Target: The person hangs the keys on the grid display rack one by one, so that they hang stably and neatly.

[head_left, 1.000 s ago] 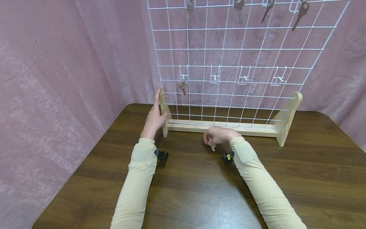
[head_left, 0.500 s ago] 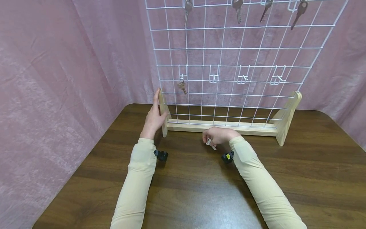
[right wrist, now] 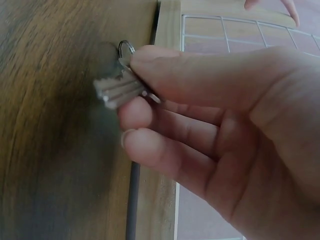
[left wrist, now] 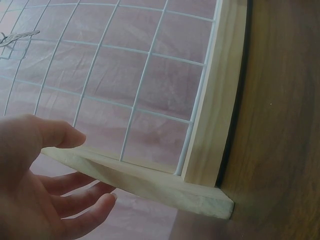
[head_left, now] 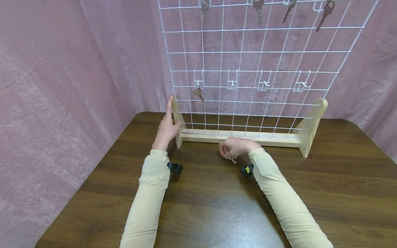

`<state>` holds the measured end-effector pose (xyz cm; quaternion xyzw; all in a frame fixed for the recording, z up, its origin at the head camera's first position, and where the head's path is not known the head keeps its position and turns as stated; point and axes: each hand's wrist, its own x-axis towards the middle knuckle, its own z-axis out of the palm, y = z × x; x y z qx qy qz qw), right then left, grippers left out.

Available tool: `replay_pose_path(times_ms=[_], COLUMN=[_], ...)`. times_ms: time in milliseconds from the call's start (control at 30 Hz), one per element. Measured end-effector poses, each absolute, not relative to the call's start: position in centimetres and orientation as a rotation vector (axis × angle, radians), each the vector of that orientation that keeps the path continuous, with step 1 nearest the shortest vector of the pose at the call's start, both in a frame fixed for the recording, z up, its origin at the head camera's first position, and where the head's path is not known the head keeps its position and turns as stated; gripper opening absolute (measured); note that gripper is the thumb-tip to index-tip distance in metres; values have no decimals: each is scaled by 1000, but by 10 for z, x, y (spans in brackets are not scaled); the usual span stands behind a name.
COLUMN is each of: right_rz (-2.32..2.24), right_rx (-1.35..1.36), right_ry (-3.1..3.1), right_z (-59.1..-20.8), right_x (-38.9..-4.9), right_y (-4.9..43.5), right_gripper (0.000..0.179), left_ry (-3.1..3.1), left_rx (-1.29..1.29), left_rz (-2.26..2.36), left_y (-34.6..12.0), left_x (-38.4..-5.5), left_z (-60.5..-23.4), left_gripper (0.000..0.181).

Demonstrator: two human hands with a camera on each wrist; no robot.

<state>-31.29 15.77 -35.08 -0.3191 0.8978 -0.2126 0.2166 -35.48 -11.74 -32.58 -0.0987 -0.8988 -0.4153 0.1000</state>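
My left hand [head_left: 168, 126] rests on the left side support [left wrist: 150, 187] of the wooden stand, index finger extended up along it. In the left wrist view the thumb lies on the grid side and the other fingers on the outer side of the board. My right hand [head_left: 238, 146] is low in front of the stand's bottom bar [head_left: 204, 137]. It pinches a silver key [right wrist: 120, 91] with a small split ring [right wrist: 126, 48] between thumb and fingers, the toothed blade sticking out over the table.
A white wire grid [head_left: 231, 51] stands in the wooden base. A key [head_left: 198, 93] hangs from the lower-left hook; bare hooks [head_left: 232, 83] line that row to its right. Several keys [head_left: 258, 10] hang along the top row. Pink cloth [head_left: 77, 86] surrounds the brown table [head_left: 198, 206].
The key in my right hand has turned, its blade swinging to the right. The key on the lower-left hook sways slightly. Both arms stay in place.
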Motion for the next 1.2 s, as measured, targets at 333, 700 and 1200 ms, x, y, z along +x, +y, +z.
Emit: replay_pose_path(times_ms=[333,700,1200], right_rz=[-555,-538,-832], right_rx=[-894,-1064,-1137], right_ry=[2528,2620,2962], right_z=[-351,-348,-320], right_x=[-315,-316,-308], right_y=[158,158,157], right_gripper=[13,13,4], left_ry=[-2647,-2651,-2654], left_rx=[-284,-279,-282], left_rz=[-1238,-1233,-1240], left_y=[-116,-116,-116], left_x=[-355,-356,-356], left_z=[-326,-326,-325], left_gripper=[99,98,97])
